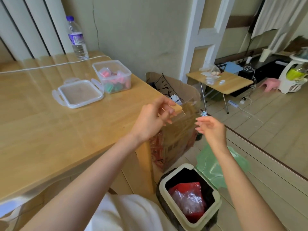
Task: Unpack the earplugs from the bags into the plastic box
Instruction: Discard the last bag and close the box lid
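Past the near right corner of the counter (50, 130), the left grip (153, 119) pinches a clear bag (185, 114) at its upper left edge, between the thumb and the curled fingers. The bag's upper edge runs from this grip toward the right and the sheet hangs down from it. Its lower end is hard to tell against the cardboard box (180, 144) behind, so I cannot say which is its long axis. The left forearm comes up from the lower left and crosses the counter's corner, with the wrist nearly straight. The right grip (211, 129) is wide and holds nothing. Its fingers are loosely spread and point left toward the bag's right edge, near it, but I cannot tell if they touch. Both grips are beyond the counter's edge, above the floor and above the open bin (162, 189), which stands below and nearer to the person. The plastic box (106, 62) stands farther back on the counter, close to its right edge, with pink and green earplugs (111, 80) inside. Its lid (80, 94) lies flat just beside it on the left. A water bottle (78, 39) stands upright behind them.
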A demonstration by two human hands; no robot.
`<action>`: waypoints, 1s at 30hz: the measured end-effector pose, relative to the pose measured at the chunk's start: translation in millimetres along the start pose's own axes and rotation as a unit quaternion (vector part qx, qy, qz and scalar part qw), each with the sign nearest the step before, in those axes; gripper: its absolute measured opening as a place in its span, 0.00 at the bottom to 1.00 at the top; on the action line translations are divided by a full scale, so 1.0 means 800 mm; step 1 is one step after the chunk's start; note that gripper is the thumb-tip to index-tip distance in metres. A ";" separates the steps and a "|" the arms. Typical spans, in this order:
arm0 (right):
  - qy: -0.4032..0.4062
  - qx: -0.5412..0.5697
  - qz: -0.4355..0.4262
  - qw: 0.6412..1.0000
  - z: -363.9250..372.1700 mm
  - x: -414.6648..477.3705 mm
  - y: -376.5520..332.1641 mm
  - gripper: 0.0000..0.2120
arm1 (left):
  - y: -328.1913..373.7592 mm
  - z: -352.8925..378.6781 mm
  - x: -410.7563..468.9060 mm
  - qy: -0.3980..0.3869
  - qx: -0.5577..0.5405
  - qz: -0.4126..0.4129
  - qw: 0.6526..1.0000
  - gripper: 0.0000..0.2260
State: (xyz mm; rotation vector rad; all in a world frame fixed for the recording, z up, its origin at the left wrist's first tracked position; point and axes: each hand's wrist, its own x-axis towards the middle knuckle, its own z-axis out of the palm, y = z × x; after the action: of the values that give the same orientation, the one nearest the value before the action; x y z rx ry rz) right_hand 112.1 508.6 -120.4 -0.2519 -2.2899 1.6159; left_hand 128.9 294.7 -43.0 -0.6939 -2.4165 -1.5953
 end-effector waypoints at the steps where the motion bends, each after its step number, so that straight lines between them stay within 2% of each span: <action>1: 0.012 0.008 -0.031 0.999 0.003 0.003 -0.030 0.12 | 0.001 -0.011 0.003 0.020 0.015 0.003 1.000 0.07; 5: 0.002 0.036 -0.122 0.992 0.034 0.018 -0.119 0.10 | -0.002 -0.056 0.012 0.087 0.047 -0.012 0.995 0.05; 7: -0.039 0.036 -0.143 0.988 0.061 0.023 -0.152 0.09 | -0.009 -0.081 0.014 0.127 0.068 -0.032 0.989 0.04; 9: -0.087 0.037 -0.158 0.983 0.097 0.024 -0.177 0.09 | -0.026 -0.110 0.012 0.175 0.133 -0.061 0.974 0.05; 12: -0.155 0.023 -0.194 0.968 0.157 0.024 -0.198 0.09 | -0.059 -0.160 0.006 0.229 0.267 -0.155 0.923 0.14; 14: -0.194 -0.002 -0.206 0.959 0.196 0.022 -0.205 0.10 | -0.078 -0.188 -0.001 0.227 0.339 -0.239 0.881 0.21; 16: -0.221 -0.031 -0.220 0.950 0.234 0.020 -0.207 0.09 | -0.096 -0.208 -0.007 0.217 0.354 -0.300 0.859 0.27; 20: -0.301 -0.126 -0.243 0.913 0.292 0.006 -0.217 0.13 | -0.125 -0.233 -0.013 0.261 0.260 -0.359 0.857 0.35; 24: -0.355 -0.230 -0.297 0.856 0.340 -0.012 -0.222 0.17 | -0.136 -0.252 -0.016 0.293 0.173 -0.320 0.884 0.30; 27: -0.288 -0.304 -0.356 0.835 0.369 -0.014 -0.221 0.13 | -0.136 -0.267 -0.021 0.336 0.040 -0.297 0.893 0.24; 30: -0.230 -0.274 -0.402 0.843 0.380 -0.010 -0.224 0.09 | -0.126 -0.275 -0.024 0.414 -0.097 -0.214 0.879 0.20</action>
State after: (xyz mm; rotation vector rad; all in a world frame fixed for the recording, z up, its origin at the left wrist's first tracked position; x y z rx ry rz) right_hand 16.9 176.9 -46.3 0.9559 -2.5908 0.6085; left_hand 73.4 58.0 -42.1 0.4908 -1.8186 -1.7833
